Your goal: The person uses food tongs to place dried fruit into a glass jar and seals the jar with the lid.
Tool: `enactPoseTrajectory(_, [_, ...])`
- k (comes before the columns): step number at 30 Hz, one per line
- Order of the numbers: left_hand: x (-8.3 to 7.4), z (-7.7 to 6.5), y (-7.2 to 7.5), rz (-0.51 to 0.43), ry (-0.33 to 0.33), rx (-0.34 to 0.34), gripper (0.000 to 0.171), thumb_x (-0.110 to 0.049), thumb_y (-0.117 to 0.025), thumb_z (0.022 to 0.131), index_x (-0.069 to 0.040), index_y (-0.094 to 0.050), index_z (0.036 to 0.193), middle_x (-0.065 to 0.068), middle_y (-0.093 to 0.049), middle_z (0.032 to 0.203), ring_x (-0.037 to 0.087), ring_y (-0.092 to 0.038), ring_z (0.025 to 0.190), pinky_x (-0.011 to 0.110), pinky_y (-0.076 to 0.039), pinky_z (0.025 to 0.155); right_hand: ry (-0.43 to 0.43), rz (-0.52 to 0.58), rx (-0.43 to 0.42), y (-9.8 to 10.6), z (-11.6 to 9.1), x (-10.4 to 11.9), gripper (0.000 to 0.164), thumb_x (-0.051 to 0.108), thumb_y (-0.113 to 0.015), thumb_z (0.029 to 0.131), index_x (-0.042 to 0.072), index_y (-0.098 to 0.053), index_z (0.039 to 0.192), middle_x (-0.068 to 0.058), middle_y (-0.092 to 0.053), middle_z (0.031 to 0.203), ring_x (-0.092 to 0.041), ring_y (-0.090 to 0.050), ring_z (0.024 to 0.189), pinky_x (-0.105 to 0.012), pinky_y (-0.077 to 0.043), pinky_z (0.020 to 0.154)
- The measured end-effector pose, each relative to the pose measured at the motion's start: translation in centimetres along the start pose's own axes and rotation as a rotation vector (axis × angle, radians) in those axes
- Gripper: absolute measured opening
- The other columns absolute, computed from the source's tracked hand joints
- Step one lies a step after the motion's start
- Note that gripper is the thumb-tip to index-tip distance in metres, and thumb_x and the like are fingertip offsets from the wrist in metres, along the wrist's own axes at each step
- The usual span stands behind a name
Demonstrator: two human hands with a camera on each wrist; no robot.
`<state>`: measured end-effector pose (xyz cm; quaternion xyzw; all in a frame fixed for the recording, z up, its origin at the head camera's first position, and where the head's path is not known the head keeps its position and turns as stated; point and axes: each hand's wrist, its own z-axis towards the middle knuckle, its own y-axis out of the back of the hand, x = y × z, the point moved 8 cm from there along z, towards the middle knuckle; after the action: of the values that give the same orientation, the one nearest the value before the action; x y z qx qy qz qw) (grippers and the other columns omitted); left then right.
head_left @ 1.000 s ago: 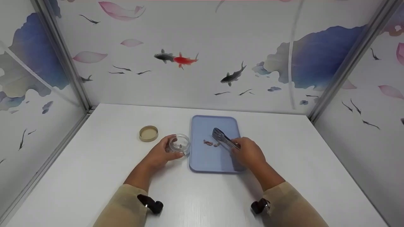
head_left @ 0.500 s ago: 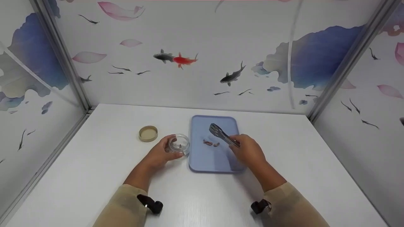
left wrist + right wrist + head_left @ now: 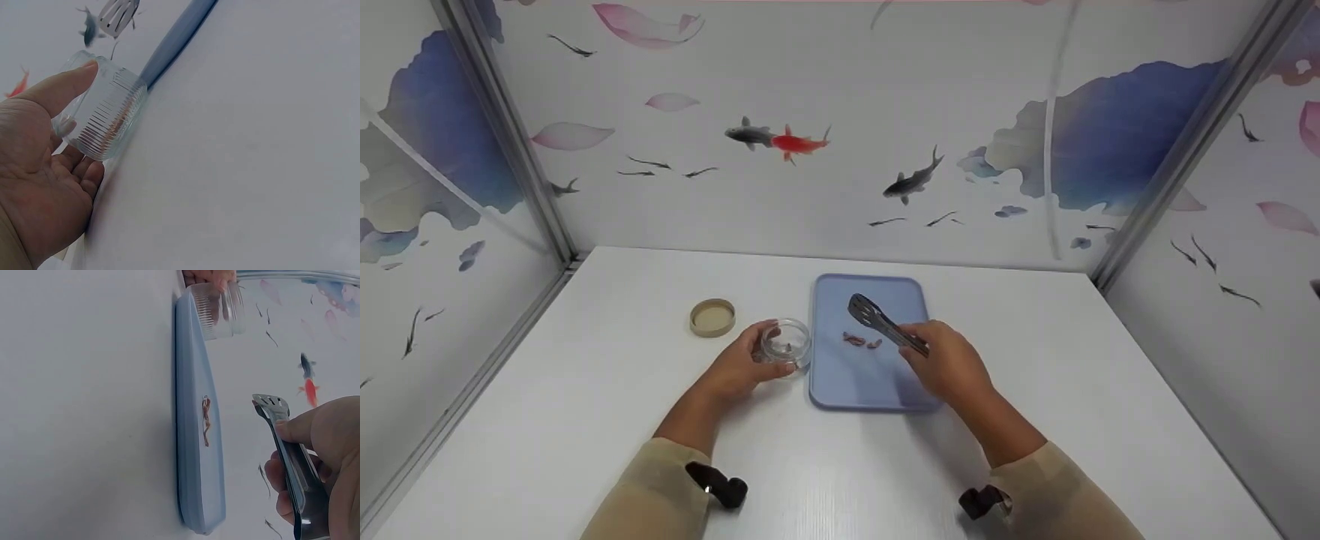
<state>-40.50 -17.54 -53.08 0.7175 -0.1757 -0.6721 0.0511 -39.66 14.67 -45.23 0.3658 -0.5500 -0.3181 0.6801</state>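
My left hand [image 3: 742,364] holds a clear glass jar [image 3: 786,346] upright at the tray's left edge, thumb on the near side. The jar is uncapped, with ridged walls and a small dark bit inside. My right hand [image 3: 949,360] grips metal serving tongs [image 3: 885,322] with slotted tips, held above the blue tray [image 3: 847,386]. A small reddish-brown bit [image 3: 255,404] shows at the tong tips in the right wrist view. Several shrivelled brown pieces [image 3: 853,340] lie on the tray, below and in front of the tongs.
A round tan lid [image 3: 712,318] lies on the white table [image 3: 607,360], behind and left of the jar. White panels [image 3: 825,210] painted with fish and petals stand around the back and sides, joined by metal posts [image 3: 1170,142].
The right hand has raised the tongs off the tray's middle and shifted their tips left toward the jar. The left hand and jar stay where they were.
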Motion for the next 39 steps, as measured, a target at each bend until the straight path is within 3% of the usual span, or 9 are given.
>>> enactPoseTrajectory(6, [0.2,0.2,0.0,-0.005,0.005,-0.003,0.097,-0.034,-0.091,0.087,-0.021,-0.037,0.166,0.003,-0.043,0.172,0.032,-0.026,0.167,0.051,-0.018,0.138,0.022,0.012,-0.006,0.2,-1.0,0.9,0.038,0.023,-0.076,0.101,0.026,-0.074,0.139,0.001,-0.072,0.115,-0.019,-0.061,0.093,-0.033,-0.052,0.076])
enactPoseTrajectory(13, [0.3,0.3,0.0,0.006,0.010,-0.011,0.096,-0.035,-0.091,0.086,-0.022,-0.038,0.165,0.003,-0.043,0.172,0.033,-0.026,0.167,0.052,-0.018,0.137,0.066,0.014,-0.007,0.1,-1.9,2.1,0.038,0.024,-0.077,0.100,0.028,-0.074,0.138,0.003,-0.074,0.118,-0.017,-0.062,0.095,-0.035,-0.054,0.081])
enactPoseTrajectory(19, [0.1,0.0,-0.2,-0.007,0.010,-0.012,0.095,-0.032,-0.092,0.086,-0.020,-0.038,0.165,0.004,-0.043,0.171,0.032,-0.028,0.166,0.051,-0.019,0.137,0.109,0.013,-0.021,-0.2,-2.3,3.3,0.038,0.024,-0.078,0.099,0.028,-0.075,0.137,0.006,-0.074,0.111,-0.014,-0.060,0.087,-0.032,-0.050,0.073])
enactPoseTrajectory(29, [0.1,0.0,-0.1,-0.005,0.023,-0.014,0.095,-0.032,-0.092,0.086,-0.022,-0.038,0.165,0.004,-0.042,0.172,0.032,-0.029,0.166,0.052,-0.019,0.137,0.162,0.067,0.000,-1.9,-2.5,5.6,0.037,0.024,-0.078,0.099,0.028,-0.075,0.136,0.006,-0.072,0.106,-0.012,-0.058,0.087,-0.033,-0.049,0.075])
enactPoseTrajectory(39, [-0.1,-0.1,0.0,-0.021,-0.014,-0.010,0.096,-0.028,-0.091,0.087,-0.017,-0.038,0.165,0.009,-0.043,0.171,0.035,-0.031,0.164,0.052,-0.022,0.136,0.149,0.070,0.036,-3.5,-2.2,7.2,0.041,0.026,-0.078,0.100,0.034,-0.073,0.139,0.007,-0.071,0.106,-0.012,-0.056,0.083,-0.030,-0.048,0.069])
